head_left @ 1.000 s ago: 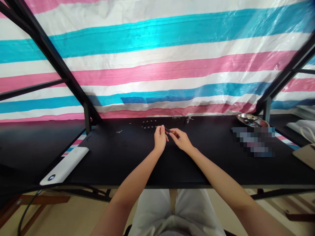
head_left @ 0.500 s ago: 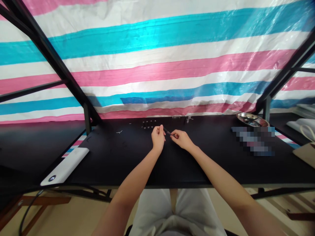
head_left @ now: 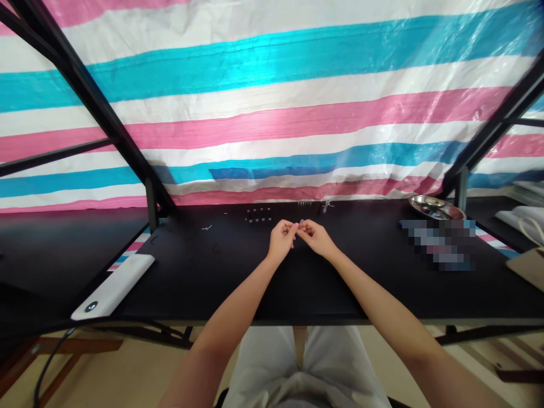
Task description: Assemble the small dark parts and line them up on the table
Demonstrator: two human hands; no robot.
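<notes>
My left hand [head_left: 282, 238] and my right hand [head_left: 315, 237] meet over the middle of the black table, thumbs and fingertips pinched close together. Whatever they pinch is mostly hidden; only a tiny pale bit shows above the fingertips, too small to name. Just beyond my left hand, several small round metallic pieces [head_left: 263, 209] lie in two short rows. Farther back is a row of small light-coloured pieces [head_left: 305, 203]. To its right lies a small pale item with thin white strands [head_left: 326, 206].
A long white box [head_left: 114, 286] with a dark round spot lies along the table's left edge. At the back right stands a shiny metal tray [head_left: 437, 208], with a blurred-out item [head_left: 442, 243] in front of it. Black frame posts [head_left: 151, 204] rise at both sides. A striped sheet hangs behind.
Both hands have come together, the left moving right. A dark thin stick that showed between them is no longer visible.
</notes>
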